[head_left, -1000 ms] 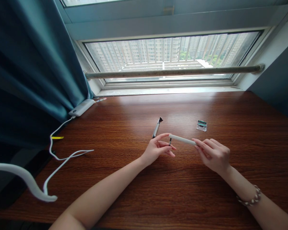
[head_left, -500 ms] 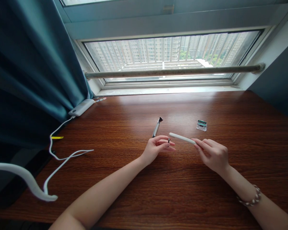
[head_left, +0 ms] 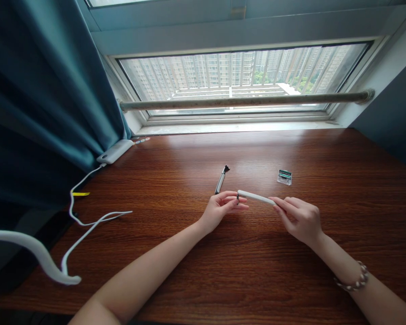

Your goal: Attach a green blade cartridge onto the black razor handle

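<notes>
Just above the middle of the wooden desk, a white tube was held almost level. Its long axis ran left to right and its far end pointed left, tipped slightly up. The right hand pinched the tube's right end between thumb and fingertips, the other fingers curled. The left hand, loosely curled, gripped a small dark piece touching the tube's left tip. A razor handle lay just behind, and a small clear case lay near it.
</notes>
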A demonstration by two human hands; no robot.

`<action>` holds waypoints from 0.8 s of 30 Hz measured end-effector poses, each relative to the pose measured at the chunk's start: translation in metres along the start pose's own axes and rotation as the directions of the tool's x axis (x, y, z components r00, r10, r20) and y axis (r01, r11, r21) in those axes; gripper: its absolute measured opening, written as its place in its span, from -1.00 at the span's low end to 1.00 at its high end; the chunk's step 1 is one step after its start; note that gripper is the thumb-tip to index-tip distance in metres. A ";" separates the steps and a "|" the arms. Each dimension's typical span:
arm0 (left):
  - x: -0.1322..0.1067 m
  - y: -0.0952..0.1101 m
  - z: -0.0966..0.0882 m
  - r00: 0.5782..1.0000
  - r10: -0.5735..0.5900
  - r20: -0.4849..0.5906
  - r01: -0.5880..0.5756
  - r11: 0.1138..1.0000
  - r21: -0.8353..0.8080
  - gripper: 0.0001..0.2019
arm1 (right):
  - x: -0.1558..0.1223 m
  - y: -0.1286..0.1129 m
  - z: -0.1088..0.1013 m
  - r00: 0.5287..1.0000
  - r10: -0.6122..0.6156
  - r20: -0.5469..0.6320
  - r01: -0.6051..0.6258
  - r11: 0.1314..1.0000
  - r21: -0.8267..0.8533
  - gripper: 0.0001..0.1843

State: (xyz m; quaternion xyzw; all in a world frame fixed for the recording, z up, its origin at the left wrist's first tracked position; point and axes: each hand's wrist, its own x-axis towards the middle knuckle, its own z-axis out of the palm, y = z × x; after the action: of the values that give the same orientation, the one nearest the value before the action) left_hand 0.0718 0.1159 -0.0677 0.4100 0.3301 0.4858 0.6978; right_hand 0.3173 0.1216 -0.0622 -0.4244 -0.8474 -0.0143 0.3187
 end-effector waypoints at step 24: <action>0.004 -0.002 -0.004 0.994 0.106 -0.027 -0.104 0.992 0.069 -0.65 | 0.000 -0.002 -0.001 0.999 -0.005 0.048 0.003 0.999 0.039 -0.72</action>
State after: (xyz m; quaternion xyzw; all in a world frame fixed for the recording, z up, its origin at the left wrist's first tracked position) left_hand 0.0706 0.1204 -0.0714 0.4427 0.3347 0.5168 0.6519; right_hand 0.3164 0.1201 -0.0615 -0.4167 -0.8559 0.0117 0.3061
